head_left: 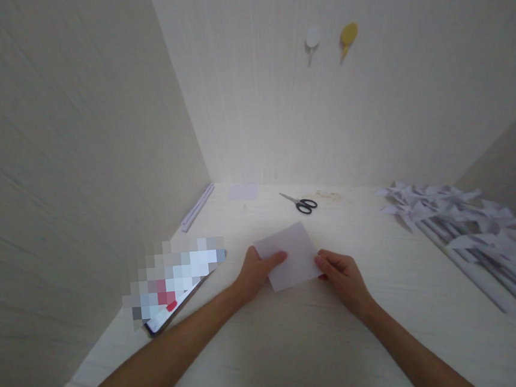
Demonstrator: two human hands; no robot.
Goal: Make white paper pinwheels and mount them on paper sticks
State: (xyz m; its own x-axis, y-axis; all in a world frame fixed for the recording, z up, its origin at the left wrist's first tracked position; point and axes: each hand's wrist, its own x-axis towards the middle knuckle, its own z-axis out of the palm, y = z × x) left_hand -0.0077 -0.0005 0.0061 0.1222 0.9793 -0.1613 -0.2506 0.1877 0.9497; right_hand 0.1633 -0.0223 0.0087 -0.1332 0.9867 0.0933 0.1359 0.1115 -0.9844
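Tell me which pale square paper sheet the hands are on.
The near pale square paper sheet, under left hand and right hand; the smaller square sheet lies untouched by the wall.

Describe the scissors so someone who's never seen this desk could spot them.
Start at the back wall of the pale wooden desk. Just before it, beyond the white paper sheet, lie small black-handled metal scissors. They are the only dark item among white paper things.

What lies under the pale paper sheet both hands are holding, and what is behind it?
The paper sheet lies on the white table; whatever it covers is hidden. The left hand and right hand pinch its edges. Behind it lie black-handled scissors.
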